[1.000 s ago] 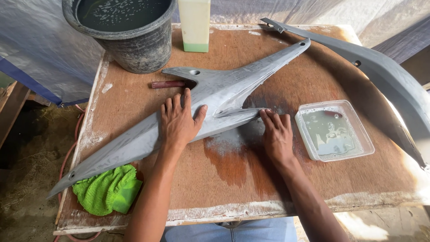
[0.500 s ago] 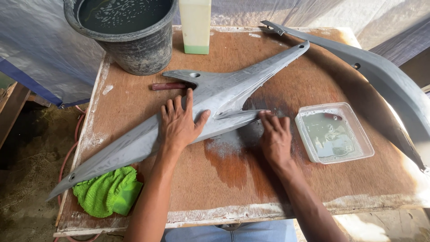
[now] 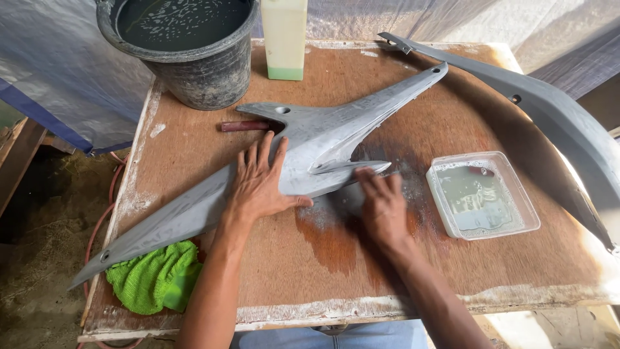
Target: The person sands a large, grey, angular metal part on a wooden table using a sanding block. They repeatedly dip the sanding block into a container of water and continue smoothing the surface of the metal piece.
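Long grey primed fairing panel (image 3: 323, 145) lying diagonally across wet wooden desk (image 3: 452, 123); left hand (image 3: 261, 184) flat on its middle, grip spread; right hand (image 3: 381, 203) pressing near edge, grip together. Far left, black bucket (image 3: 194, 71) of dark soapy water. Right, clear square tray (image 3: 481, 197) holding cloudy water

So there's this long grey plastic fairing panel (image 3: 323, 145), matte and primer-looking, shaped kind of like a swept wing with pointed tips. It's lying flat on the board, running diagonally from the lower-left corner up toward the top right. Its top has a small round hole, with another hole at each far tip. Surface looks dull and streaky, with a wet patch right by its lower edge.
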